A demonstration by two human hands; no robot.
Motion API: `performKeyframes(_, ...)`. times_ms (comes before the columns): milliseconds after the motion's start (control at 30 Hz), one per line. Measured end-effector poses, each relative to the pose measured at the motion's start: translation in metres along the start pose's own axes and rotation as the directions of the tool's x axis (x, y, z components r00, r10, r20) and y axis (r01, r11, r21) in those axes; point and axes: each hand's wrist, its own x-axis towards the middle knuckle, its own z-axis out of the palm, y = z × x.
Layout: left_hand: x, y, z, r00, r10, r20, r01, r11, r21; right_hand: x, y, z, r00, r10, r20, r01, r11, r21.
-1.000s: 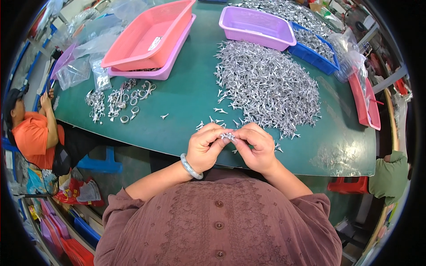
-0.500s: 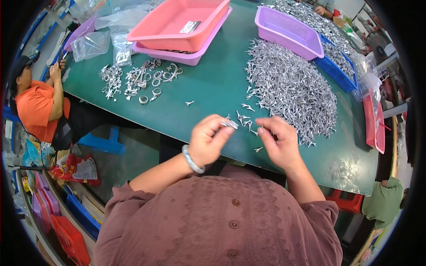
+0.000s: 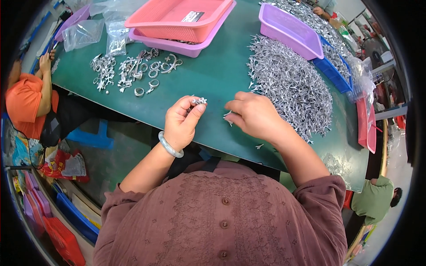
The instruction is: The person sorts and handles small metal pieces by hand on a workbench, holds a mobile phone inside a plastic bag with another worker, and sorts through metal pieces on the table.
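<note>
My left hand point(image 3: 181, 122), a pale bangle at its wrist, pinches a small bunch of silver-coloured metal castings point(image 3: 199, 101) between thumb and fingers. To its right, my right hand point(image 3: 257, 115) reaches palm down over the green table. Its thumb and fingertips close around a small forked metal casting point(image 3: 228, 117) at the table surface; the fingers partly cover it. Beyond that hand spreads a large heap of similar forked castings point(image 3: 290, 84). One loose casting point(image 3: 259, 146) lies near the table's front edge.
A purple basket point(image 3: 290, 31) and a blue tray point(image 3: 333, 73) border the heap. Stacked pink baskets point(image 3: 166, 32) stand at the back left, before them metal rings point(image 3: 153, 84) and clustered parts point(image 3: 104, 71). A person in orange point(image 3: 29, 104) sits at left; another in green point(image 3: 372, 201) is at right.
My left hand has moved left and up with its castings. The right hand has moved left and away from me, turning palm down over the loose castings.
</note>
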Motion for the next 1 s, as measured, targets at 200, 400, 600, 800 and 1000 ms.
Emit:
performKeyframes(200,0.001,-0.003,-0.003,0.989,0.139,0.054,-0.146,0.978,0.151,0.011,-0.003,0.012,0.993,-0.040,0.107,0.051,0.993,-0.107)
performKeyframes(400,0.000,-0.002,-0.004,0.992,0.111,0.058,-0.119,0.977,0.175,0.016,0.003,0.010,0.982,-0.140,0.131,0.153,0.983,-0.100)
performKeyframes(600,0.000,-0.005,-0.004,0.982,0.150,0.111,-0.168,0.970,0.178,0.002,0.012,0.003,0.925,-0.359,0.123,0.371,0.924,-0.094)
performKeyframes(800,0.001,-0.004,-0.005,0.980,0.164,0.111,-0.182,0.968,0.175,-0.026,0.001,0.001,0.985,-0.032,-0.172,0.040,0.998,0.043)
performKeyframes(1000,0.001,-0.003,-0.006,0.984,0.142,0.110,-0.156,0.979,0.131,-0.027,-0.035,0.025,0.938,0.328,-0.112,-0.340,0.935,-0.101)
